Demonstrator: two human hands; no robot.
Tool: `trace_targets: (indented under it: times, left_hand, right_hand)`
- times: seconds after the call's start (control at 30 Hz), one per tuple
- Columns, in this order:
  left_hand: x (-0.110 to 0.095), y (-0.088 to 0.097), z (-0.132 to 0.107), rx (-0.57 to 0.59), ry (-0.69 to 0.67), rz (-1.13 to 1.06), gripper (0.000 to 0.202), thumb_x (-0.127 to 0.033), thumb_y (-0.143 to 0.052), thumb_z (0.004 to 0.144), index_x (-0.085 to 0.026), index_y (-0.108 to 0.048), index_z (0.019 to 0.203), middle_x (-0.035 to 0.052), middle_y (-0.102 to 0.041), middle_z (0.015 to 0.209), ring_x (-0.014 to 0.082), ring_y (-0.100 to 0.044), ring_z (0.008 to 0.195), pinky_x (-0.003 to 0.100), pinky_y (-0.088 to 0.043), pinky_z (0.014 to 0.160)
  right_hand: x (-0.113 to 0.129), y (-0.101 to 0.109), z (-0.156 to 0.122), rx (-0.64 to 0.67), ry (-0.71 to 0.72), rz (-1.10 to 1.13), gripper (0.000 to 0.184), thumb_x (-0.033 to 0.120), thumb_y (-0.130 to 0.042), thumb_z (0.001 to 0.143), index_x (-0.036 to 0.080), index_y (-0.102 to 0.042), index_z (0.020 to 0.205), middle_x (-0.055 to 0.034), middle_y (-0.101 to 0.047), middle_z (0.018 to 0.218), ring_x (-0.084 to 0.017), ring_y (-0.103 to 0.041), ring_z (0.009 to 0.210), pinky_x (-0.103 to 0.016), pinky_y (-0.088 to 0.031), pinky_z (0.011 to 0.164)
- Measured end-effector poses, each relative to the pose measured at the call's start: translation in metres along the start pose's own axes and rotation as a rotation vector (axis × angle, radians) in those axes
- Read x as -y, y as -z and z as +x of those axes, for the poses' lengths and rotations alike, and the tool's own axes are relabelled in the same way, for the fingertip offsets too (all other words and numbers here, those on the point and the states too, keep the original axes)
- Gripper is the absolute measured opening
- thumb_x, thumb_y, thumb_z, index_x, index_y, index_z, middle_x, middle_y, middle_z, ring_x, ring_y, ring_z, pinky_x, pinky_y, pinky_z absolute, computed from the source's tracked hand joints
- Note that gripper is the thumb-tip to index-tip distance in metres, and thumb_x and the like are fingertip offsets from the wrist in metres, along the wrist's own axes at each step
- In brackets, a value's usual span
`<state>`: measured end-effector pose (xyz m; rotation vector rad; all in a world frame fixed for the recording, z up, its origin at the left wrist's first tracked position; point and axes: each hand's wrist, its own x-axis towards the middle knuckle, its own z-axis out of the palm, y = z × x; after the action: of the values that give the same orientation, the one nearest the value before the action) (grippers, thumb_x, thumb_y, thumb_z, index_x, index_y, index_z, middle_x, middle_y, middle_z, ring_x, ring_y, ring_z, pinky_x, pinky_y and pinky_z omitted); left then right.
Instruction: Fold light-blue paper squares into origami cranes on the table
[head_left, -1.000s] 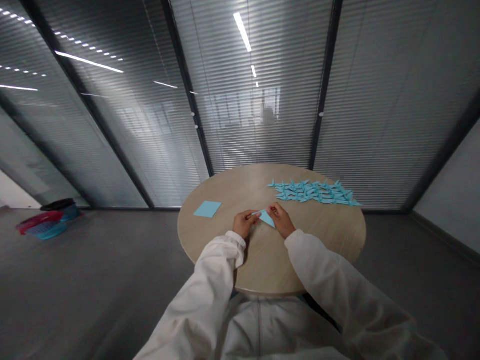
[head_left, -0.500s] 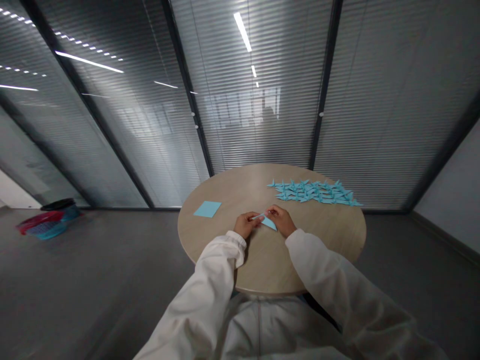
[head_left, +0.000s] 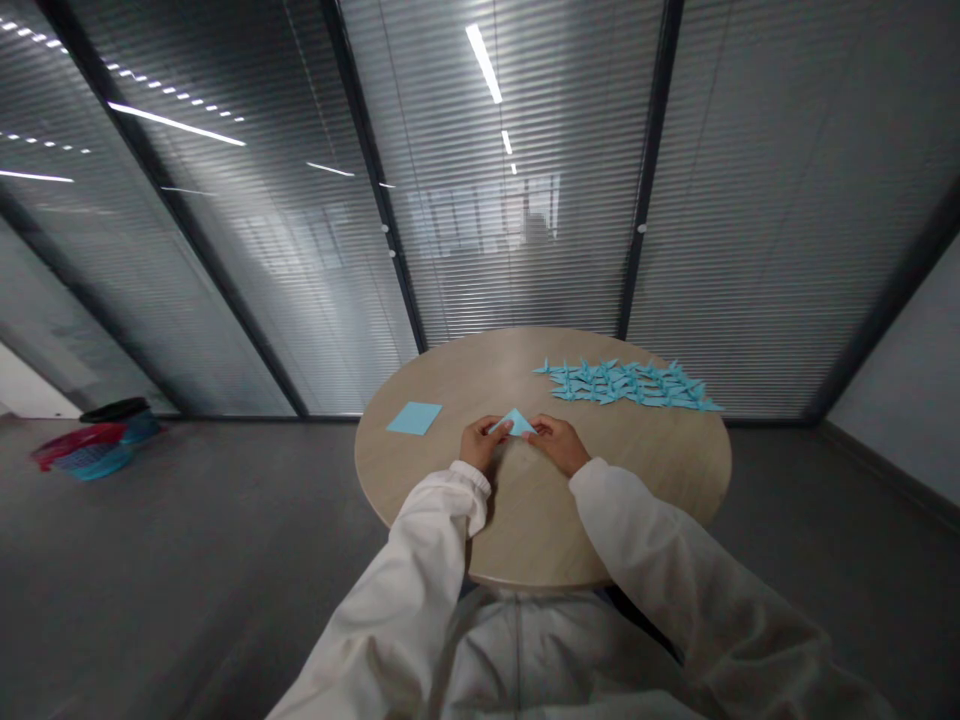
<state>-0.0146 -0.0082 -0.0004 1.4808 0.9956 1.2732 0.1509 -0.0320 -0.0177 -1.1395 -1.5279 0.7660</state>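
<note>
Between my two hands is a light-blue piece of folded paper [head_left: 515, 421], its shape a small triangle with the point facing away from me. My left hand [head_left: 480, 442] is closed on its left corner, the thumb lying on top. At the right corner, my right hand [head_left: 556, 442] pinches the same paper. Left of my hands, a flat light-blue square of paper [head_left: 414, 418] lies on the table. Several light-blue folded paper cranes [head_left: 630, 384] lie in rows at the back right.
The round wooden table [head_left: 540, 540] has its near edge just in front of my body. A glass partition with blinds [head_left: 517, 280] stands behind it. Red and blue baskets [head_left: 90, 450] are on the floor at the far left.
The folded paper has turned from slanting down beneath my right hand to a triangle pointing away, held at both corners. My left hand has shifted slightly left.
</note>
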Motion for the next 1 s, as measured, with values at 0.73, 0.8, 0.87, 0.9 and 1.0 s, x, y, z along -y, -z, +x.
trace_targets:
  times: [0.73, 0.8, 0.87, 0.9, 1.0]
  left_hand:
    - [-0.001, 0.0007, -0.0021, 0.001, -0.028, 0.087, 0.032, -0.039, -0.073, 0.056, -0.012, -0.067, 0.072, 0.0012, -0.064, 0.063, 0.0125, -0.055, 0.057, 0.023, -0.042, 0.058]
    - [-0.0002, 0.0004, -0.0023, 0.018, -0.019, 0.075, 0.032, -0.039, -0.074, 0.056, -0.012, -0.067, 0.072, 0.0014, -0.064, 0.062, 0.0124, -0.055, 0.056, 0.023, -0.041, 0.057]
    - [0.002, 0.0006, -0.0018, 0.026, -0.018, 0.079, 0.032, -0.04, -0.073, 0.057, -0.012, -0.067, 0.071, 0.0012, -0.063, 0.06, 0.012, -0.055, 0.055, 0.023, -0.041, 0.056]
    - [0.0033, 0.0008, -0.0012, 0.027, -0.018, 0.087, 0.033, -0.041, -0.073, 0.057, -0.012, -0.067, 0.071, 0.001, -0.063, 0.059, 0.0118, -0.055, 0.054, 0.023, -0.04, 0.055]
    - [0.0066, 0.001, 0.0007, 0.035, 0.001, 0.103, 0.035, -0.043, -0.073, 0.058, -0.012, -0.067, 0.071, 0.0009, -0.062, 0.057, 0.0113, -0.054, 0.052, 0.022, -0.04, 0.053]
  right_hand:
    - [0.0004, 0.0018, 0.0003, 0.028, -0.04, 0.19, 0.025, 0.037, -0.069, 0.063, 0.018, -0.067, 0.078, -0.0028, -0.069, 0.074, -0.017, -0.064, 0.069, -0.028, -0.049, 0.069]
    - [0.0011, 0.0017, 0.0003, 0.023, -0.046, 0.201, 0.025, 0.037, -0.069, 0.062, 0.017, -0.067, 0.076, -0.0024, -0.069, 0.071, -0.016, -0.063, 0.067, -0.028, -0.049, 0.067]
    - [0.0011, 0.0019, 0.0004, 0.025, -0.052, 0.203, 0.023, 0.038, -0.068, 0.062, 0.017, -0.066, 0.074, -0.002, -0.068, 0.068, -0.016, -0.062, 0.064, -0.029, -0.049, 0.066]
    - [0.0011, 0.0021, 0.0004, 0.026, -0.057, 0.207, 0.023, 0.038, -0.068, 0.062, 0.017, -0.066, 0.072, -0.002, -0.068, 0.066, -0.016, -0.062, 0.063, -0.029, -0.049, 0.065]
    - [0.0013, 0.0025, 0.0005, 0.03, -0.088, 0.237, 0.026, 0.041, -0.069, 0.06, 0.017, -0.065, 0.069, -0.0027, -0.068, 0.065, -0.017, -0.063, 0.062, -0.03, -0.051, 0.064]
